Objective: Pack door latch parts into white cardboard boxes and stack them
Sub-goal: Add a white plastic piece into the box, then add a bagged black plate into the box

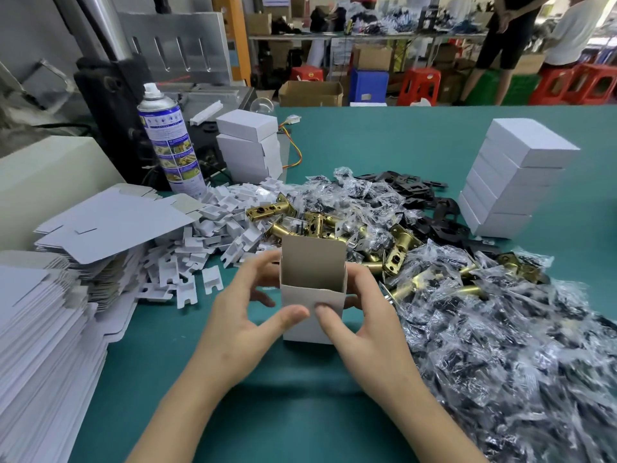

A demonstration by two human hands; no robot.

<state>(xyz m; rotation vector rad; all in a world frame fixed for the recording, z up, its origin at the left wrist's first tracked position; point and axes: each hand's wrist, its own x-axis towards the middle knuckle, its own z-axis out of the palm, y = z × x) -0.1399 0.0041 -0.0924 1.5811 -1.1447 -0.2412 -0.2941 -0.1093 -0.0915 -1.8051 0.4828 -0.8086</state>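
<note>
Right now I grip an open white cardboard box (313, 272) with both hands, standing it upright on the green table mat (367, 135) just in front of me. My left hand (243, 315) curls round its left side with the thumb pressed on the front wall, and my right hand (364, 319) wraps the right side, thumb beside the other on the same wall. The top flap stands straight up at the back, showing its grey-brown inner face.

Just behind the box lies a heap of brass latch bolts (394, 252), some in clear film. To my right spreads a big pile of clear plastic bags (500, 345) with small dark parts inside; I cannot tell what they are. Black strike plates (434, 208) lie beyond them. White plastic inserts (207, 242) are scattered to my left, next to stacks of flat box blanks (110, 222).

A tall stack of closed white boxes (514, 182) stands at the far right of the mat, well apart from my hands, and a shorter stack (248, 148) stands at the far left beside a spray can (170, 142). A grey metal machine (173, 45) rises behind the can
</note>
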